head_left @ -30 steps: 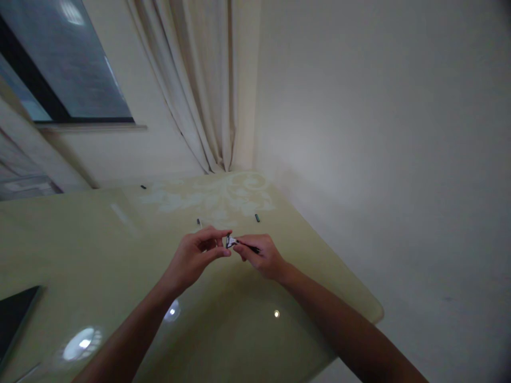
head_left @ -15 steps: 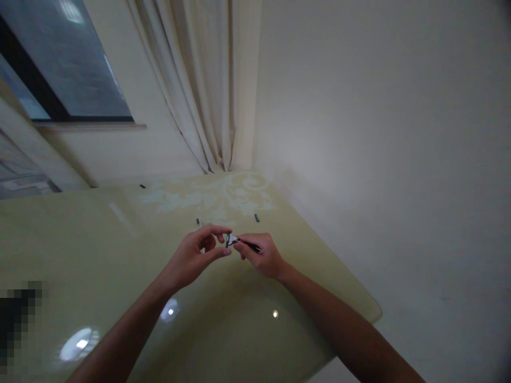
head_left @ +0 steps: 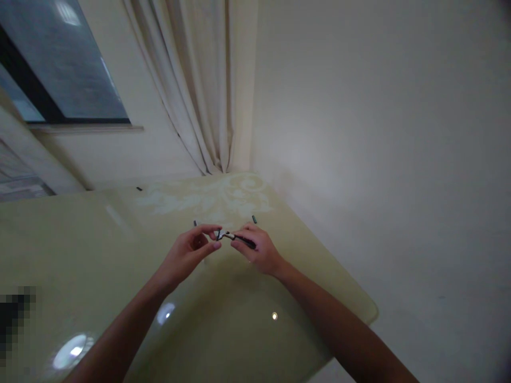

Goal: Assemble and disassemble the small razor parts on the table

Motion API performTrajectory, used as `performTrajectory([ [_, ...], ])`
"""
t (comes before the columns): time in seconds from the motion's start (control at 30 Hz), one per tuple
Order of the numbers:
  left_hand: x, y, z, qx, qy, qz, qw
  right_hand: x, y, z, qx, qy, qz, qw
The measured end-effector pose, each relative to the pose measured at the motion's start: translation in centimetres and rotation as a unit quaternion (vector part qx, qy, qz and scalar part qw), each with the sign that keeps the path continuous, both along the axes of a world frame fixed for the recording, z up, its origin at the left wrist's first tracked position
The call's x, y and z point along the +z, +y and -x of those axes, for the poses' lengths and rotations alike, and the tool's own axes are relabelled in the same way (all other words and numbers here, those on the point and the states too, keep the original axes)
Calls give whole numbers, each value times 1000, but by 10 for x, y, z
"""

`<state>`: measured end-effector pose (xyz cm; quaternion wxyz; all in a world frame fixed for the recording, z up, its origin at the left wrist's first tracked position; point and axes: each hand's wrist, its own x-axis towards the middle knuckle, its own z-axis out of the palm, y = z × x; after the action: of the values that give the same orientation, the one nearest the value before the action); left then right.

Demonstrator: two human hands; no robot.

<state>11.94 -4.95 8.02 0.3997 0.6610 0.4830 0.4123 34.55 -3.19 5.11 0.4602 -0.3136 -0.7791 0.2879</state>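
Observation:
A razor [head_left: 244,242] with a dark handle and a silvery neck lies between my two hands, above the table. My right hand [head_left: 261,254] is closed round the handle. The thumb and fingertips of my left hand [head_left: 184,256] pinch the narrow razor head [head_left: 218,234] at its two ends. Whether the head is locked onto the neck I cannot tell. Just beyond my right hand lies a small dark strip like a razor cartridge [head_left: 254,219]. A similar dark piece [head_left: 195,223] rests behind my left hand.
The glossy pale-green table [head_left: 223,330] has a rounded right corner and reflects several lights. Another small dark piece [head_left: 139,189] lies near its far edge. A wall [head_left: 359,159] borders the right side, and a curtain [head_left: 199,85] hangs behind the table.
The razor has turned in my right hand, so its neck and handle show more from the side. Both hands have shifted slightly left in view, with the left still pinching the head.

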Motion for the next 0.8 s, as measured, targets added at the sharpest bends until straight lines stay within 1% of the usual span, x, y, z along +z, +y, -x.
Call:
performTrajectory([
  [0.1, -8, 10, 13, 51, 57, 8, 997, -11, 22, -13, -87, 6, 2, 996],
  [0.17, -18, 16, 22, 104, 144, 4, 984, -21, 41, -31, -162, 3, 11, 987],
  [0.23, -30, 20, 29, 150, 256, 0, 955, -31, 59, -52, -240, -14, 24, 970],
  [0.27, -35, 21, 30, 164, 307, 7, 938, -36, 66, -62, -270, -20, 42, 962],
  [0.33, -44, 20, 29, 170, 373, 35, 911, -43, 77, -77, -314, -33, 78, 946],
  [0.43, -51, 18, 23, 153, 415, 69, 894, -51, 84, -85, -347, -70, 102, 930],
  [0.57, -53, 17, 19, 137, 449, 53, 881, -57, 88, -77, -364, -135, 95, 917],
  [0.63, -54, 16, 19, 132, 462, 32, 877, -59, 91, -73, -365, -157, 87, 914],
  [0.7, -54, 14, 19, 129, 471, 1, 873, -60, 92, -72, -361, -158, 72, 916],
  [0.77, -54, 13, 15, 128, 462, -40, 877, -57, 91, -72, -370, -136, 50, 917],
  [0.8, -53, 12, 12, 126, 448, -62, 883, -54, 88, -71, -378, -120, 36, 917],
])
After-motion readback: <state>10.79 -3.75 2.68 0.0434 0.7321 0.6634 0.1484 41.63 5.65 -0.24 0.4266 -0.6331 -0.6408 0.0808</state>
